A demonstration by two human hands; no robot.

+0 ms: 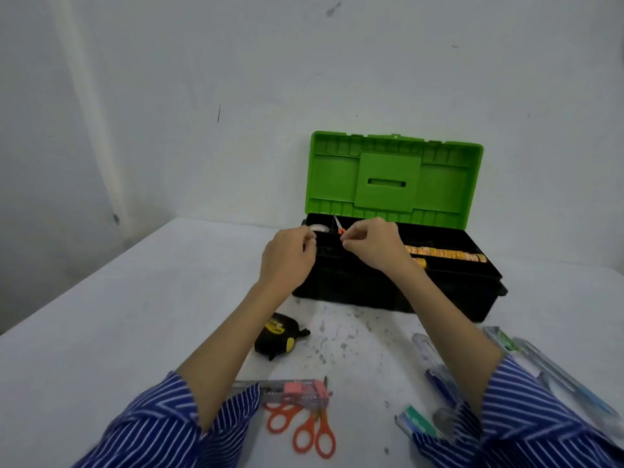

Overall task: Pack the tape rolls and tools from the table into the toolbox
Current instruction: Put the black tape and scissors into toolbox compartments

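The toolbox (391,298) stands open at the back of the table, black base with the green lid (391,177) upright. Both hands hover over its left end. My left hand (288,256) has curled fingers touching a clear tape roll (317,228) that lies in the tray; whether it grips the roll is unclear. My right hand (371,246) pinches a small orange-handled blade tool (339,228) whose metal tip points up. A row of yellow-orange patterned tape rolls (442,254) lies in the right half of the box.
On the table in front lie a black-and-yellow tape measure (278,336), a pink utility knife (293,390), orange scissors (304,430), a blue-handled tool (442,386), a green-and-white pack (418,423) and long clear packs (547,369). A wall stands behind the box.
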